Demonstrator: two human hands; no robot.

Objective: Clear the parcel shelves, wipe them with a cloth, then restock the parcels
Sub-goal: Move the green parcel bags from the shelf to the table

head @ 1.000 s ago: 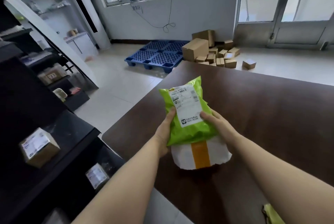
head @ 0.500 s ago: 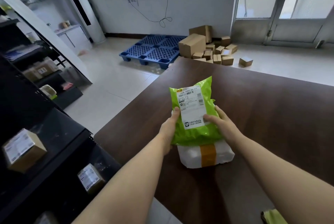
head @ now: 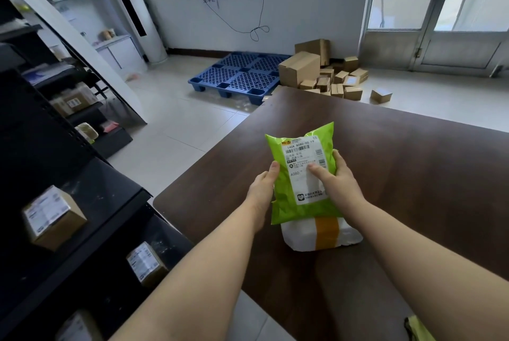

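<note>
Green parcel at frame centre, left hand and right hand each with a close grip on its edges, just over white parcel on tabletop, black shelves lower left.

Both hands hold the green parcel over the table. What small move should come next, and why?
Probably lower the green parcel onto the white parcel and let go. The left hand and right hand hold it just above that parcel on the table, and a box sits on the shelf, seemingly not yet cleared.
</note>
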